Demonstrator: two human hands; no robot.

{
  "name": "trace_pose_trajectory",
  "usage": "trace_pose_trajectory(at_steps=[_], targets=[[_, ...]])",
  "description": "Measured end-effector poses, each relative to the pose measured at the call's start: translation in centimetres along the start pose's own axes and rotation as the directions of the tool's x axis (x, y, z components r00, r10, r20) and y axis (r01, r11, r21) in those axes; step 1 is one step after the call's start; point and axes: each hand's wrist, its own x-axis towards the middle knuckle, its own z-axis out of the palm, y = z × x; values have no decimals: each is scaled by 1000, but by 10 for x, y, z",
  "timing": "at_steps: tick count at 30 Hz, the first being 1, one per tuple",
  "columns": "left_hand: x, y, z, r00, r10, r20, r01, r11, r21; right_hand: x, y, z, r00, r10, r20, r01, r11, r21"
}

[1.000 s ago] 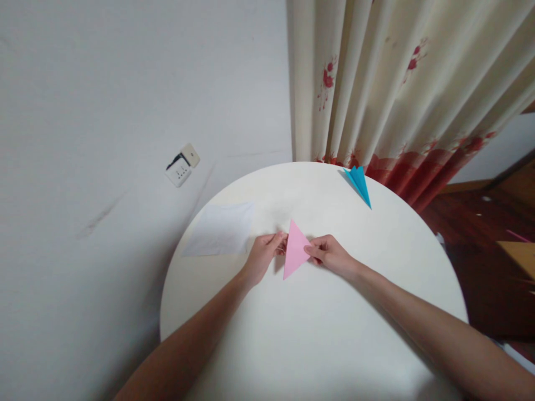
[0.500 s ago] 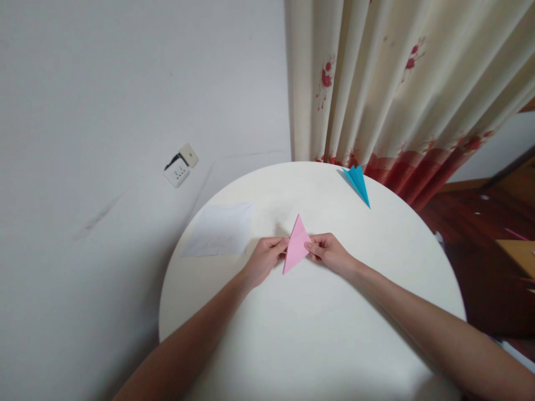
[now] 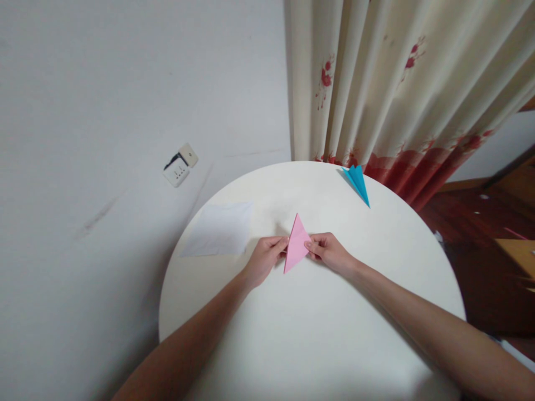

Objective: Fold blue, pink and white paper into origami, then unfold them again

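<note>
White and round, our worktop (image 3: 317, 334) stood by a curtain (image 3: 376, 83). Our left hand (image 3: 265, 257) and right hand (image 3: 330, 252) each pinched a side of the pink triangle (image 3: 296, 245) at its middle. Blue paper (image 3: 358, 182) lay well apart.

Both bare forearms enter from the bottom of the frame and converge toward its middle; the left arm rises from the lower left, the right arm from the lower right edge, both nearly straight at the wrist; the left hand (image 3: 265, 257) sits just left of centre, back of the hand up, fingers (image 3: 279, 243) curled and pinched together at its right tip; the right hand (image 3: 330, 252) mirrors it just right of centre, its fingers bent inward and pinched at its left tip; the two hands lie level, close but apart.
</note>
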Motion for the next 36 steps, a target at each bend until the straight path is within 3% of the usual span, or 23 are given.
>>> trace_pose_trajectory(at_steps=[11, 14, 16, 18, 20, 21, 23, 26, 36], targets=[[-1, 8, -1, 988, 134, -79, -104, 945, 309, 1, 0, 2, 998, 21, -56, -23, 999, -34], [-2, 7, -2, 976, 189, -108, -131, 905, 404, 0, 1, 5, 991, -30, -127, 19, 996, -90], [-3, 5, -2, 964, 234, -123, -153, 874, 461, -1, 1, 8, 961, -117, -250, 70, 979, -191], [-4, 3, -1, 953, 273, -130, -174, 847, 502, -3, -2, 11, 890, -247, -383, 105, 929, -355], [-5, 4, 2, 945, 300, -132, -190, 829, 526, -6, -8, 15, 831, -375, -412, 131, 851, -509], [-6, 4, 4, 941, 313, -130, -198, 821, 536, -8, -12, 17, 827, -415, -379, 154, 817, -556], [-8, 6, 8, 931, 344, -125, -221, 800, 558, -11, -18, 22, 862, -423, -280, 203, 793, -574], [-10, 8, 12, 917, 388, -95, -257, 755, 604, -15, -21, 29, 914, -354, -197, 215, 836, -504], [-14, 2, 18, 892, 451, 38, -333, 597, 729, -13, -17, 33, 948, -243, -207, 163, 926, -341]])
